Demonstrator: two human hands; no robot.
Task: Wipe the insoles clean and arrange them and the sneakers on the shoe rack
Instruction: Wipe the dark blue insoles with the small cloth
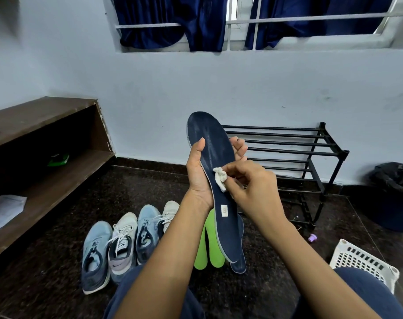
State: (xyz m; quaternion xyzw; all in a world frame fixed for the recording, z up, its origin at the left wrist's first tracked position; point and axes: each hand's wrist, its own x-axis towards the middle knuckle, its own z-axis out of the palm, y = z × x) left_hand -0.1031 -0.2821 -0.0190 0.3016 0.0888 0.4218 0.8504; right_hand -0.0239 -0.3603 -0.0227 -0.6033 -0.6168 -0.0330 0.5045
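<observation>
My left hand (199, 173) grips a dark navy insole (213, 143) upright from behind, thumb on its left edge and fingertips curled round its right edge. My right hand (253, 187) pinches a small white cloth (220, 177) and presses it against the insole's middle. Two bright green insoles (207, 249) lie on the dark floor below, with another navy insole (239, 256) beside them. Several sneakers stand in a row on the floor: light blue ones (95, 252) and white ones (123, 242). The black metal shoe rack (295, 153) stands against the wall behind my hands, its bars bare.
A brown wooden shelf unit (41, 139) runs along the left, holding papers and a green item. A black-lined bin (394, 194) sits at the far right, a white plastic basket (364, 261) near my right knee, and a small purple cap (313, 238) on the floor.
</observation>
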